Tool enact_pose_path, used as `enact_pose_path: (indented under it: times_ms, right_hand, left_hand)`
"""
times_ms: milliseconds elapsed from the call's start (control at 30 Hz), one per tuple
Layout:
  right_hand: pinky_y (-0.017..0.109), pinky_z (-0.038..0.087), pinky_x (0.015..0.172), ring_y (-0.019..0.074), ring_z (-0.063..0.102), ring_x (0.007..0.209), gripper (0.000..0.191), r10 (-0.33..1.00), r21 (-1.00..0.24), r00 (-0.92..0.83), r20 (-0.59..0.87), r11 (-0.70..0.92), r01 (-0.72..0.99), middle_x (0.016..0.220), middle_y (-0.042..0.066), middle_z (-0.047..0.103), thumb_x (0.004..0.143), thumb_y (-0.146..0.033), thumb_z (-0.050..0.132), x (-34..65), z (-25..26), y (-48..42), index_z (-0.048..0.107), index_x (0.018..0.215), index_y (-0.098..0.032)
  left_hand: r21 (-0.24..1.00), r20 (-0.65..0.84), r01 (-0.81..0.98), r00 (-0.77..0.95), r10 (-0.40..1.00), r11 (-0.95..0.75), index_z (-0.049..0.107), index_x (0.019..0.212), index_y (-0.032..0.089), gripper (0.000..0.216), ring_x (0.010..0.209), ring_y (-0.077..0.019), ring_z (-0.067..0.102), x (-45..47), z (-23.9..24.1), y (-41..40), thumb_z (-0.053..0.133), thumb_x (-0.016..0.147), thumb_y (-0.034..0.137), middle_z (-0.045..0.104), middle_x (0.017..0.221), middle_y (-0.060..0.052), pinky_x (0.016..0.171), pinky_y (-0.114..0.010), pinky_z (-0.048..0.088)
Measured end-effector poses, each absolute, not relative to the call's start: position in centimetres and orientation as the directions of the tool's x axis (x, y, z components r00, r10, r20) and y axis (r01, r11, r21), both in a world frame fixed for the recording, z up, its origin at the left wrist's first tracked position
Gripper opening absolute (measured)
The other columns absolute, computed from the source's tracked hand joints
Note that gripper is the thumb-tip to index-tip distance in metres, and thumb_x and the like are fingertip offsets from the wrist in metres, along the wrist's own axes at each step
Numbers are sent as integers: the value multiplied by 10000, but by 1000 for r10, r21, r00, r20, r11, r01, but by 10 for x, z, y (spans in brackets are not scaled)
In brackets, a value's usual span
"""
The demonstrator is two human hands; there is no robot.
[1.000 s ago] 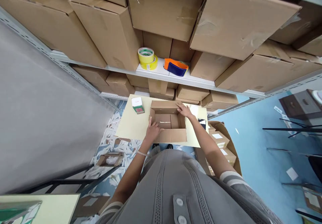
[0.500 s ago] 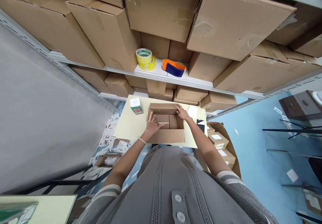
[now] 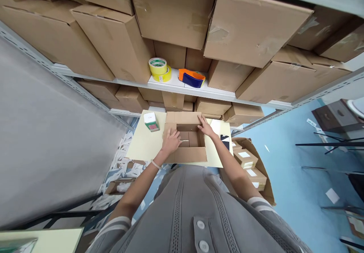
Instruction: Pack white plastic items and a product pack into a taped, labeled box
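Observation:
A cardboard box (image 3: pixel 187 155) lies with its top open on the pale yellow table. Its inner floor shows, with a thin light strip across it. My left hand (image 3: pixel 171 142) rests on the left flap (image 3: pixel 168 128), which lies partly over the opening; its fingers are stretched out. At the back right corner, my right hand (image 3: pixel 206 127) touches the edge with fingers apart, close to the back flap (image 3: pixel 183 117). To the left of the box stands a small white and green box (image 3: pixel 151 122). A dark object like a phone (image 3: pixel 225 141) lies to the right.
Shelves (image 3: pixel 216 91) full of cardboard boxes rise behind the table (image 3: pixel 142 146). Yellow tape rolls (image 3: pixel 159 70) and an orange and blue tape holder (image 3: pixel 192 77) sit there. On the right a large carton (image 3: pixel 267 186) holds packed boxes. Paper scraps (image 3: pixel 119 162) litter the floor at left.
The left flap has come inward over part of the opening under my left hand. More of the back flap's face shows. My right hand's fingers have spread at the corner.

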State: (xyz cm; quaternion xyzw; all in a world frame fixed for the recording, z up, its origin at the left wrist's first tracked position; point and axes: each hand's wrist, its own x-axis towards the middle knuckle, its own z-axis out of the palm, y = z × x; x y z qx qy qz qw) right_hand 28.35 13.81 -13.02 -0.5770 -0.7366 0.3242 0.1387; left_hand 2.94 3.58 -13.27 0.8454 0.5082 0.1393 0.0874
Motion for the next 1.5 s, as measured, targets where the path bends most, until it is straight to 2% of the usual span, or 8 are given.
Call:
enact_pose_path:
  times_ms: [233, 467, 700, 967, 1100, 1233, 1333, 1500]
  right_hand:
    - [443, 451, 1026, 319, 392, 1399, 885, 962, -555, -208, -176, 78, 828, 1645, 96, -48, 833, -190, 598, 288, -134, 68, 125, 1559, -365]
    - [388, 512, 925, 290, 522, 1304, 783, 937, -513, -89, -338, -104, 852, 1616, 178, 124, 934, -316, 499, 288, -151, 14, 44, 1571, -320]
    - [536, 215, 1169, 310, 71, 1511, 643, 956, -209, -248, -157, 213, 955, 1650, 96, 60, 973, -357, 418, 276, -147, 10, 181, 1566, -277]
    - [545, 144, 1182, 350, 10, 1507, 872, 920, -47, -260, -292, 258, 965, 1645, 121, -12, 829, -597, 620, 277, -151, 6, 265, 1547, -251]
    - [487, 296, 1131, 333, 205, 1483, 658, 971, -127, -153, -183, 131, 983, 1636, 157, 95, 946, -527, 456, 276, -149, -1, 351, 1513, -210]
    - [358, 511, 868, 270, 616, 1179, 628, 981, -285, 79, -177, -128, 950, 1562, 175, 331, 993, -379, 336, 269, -143, 6, 128, 1573, -252]
    - [302, 507, 770, 242, 694, 987, 734, 954, -271, 177, -244, -242, 932, 1346, 167, 590, 966, -284, 383, 262, -141, 19, -19, 1577, -222]
    - [287, 466, 703, 250, 706, 827, 777, 923, -149, 201, -328, -260, 954, 941, 137, 733, 889, -144, 492, 251, -144, 32, 116, 1569, -134]
  left_hand:
    - [319, 248, 926, 125, 961, -203, 646, 1022, 187, 284, 1327, -300, 445, 19, -103, 6, 373, 968, 246, 560, 1379, -138, 1179, -638, 58]
    - [331, 215, 942, -122, 969, 45, 570, 1283, 208, 386, 1404, -328, 367, -13, -101, -16, 354, 963, 222, 447, 1509, -126, 1155, -692, -5]
    - [242, 131, 968, -108, 985, 74, 320, 1519, 148, 566, 1511, -313, 105, -20, -116, -23, 376, 974, 292, 217, 1608, -147, 1171, -663, -32]
    - [202, 17, 979, 30, 999, -33, 332, 1510, 116, 761, 1493, -362, 148, -8, -149, -22, 507, 906, 545, 200, 1595, -187, 1201, -599, 74]
    - [220, 9, 974, 52, 999, -53, 412, 1478, 186, 712, 1493, -366, 140, -11, -155, -24, 543, 885, 557, 184, 1604, -161, 1194, -610, 84]
    - [237, 16, 969, 63, 998, -65, 434, 1465, 186, 706, 1492, -362, 141, -14, -162, -25, 554, 878, 560, 187, 1601, -160, 1192, -612, 102]
    - [250, 23, 965, 71, 997, -75, 411, 1479, 185, 733, 1493, -358, 133, -15, -168, -26, 571, 869, 558, 184, 1599, -161, 1194, -614, 90]
    - [291, 25, 952, 96, 995, -99, 335, 1515, 217, 759, 1500, -333, 110, -17, -172, -26, 577, 872, 540, 158, 1606, -141, 1198, -612, 99]
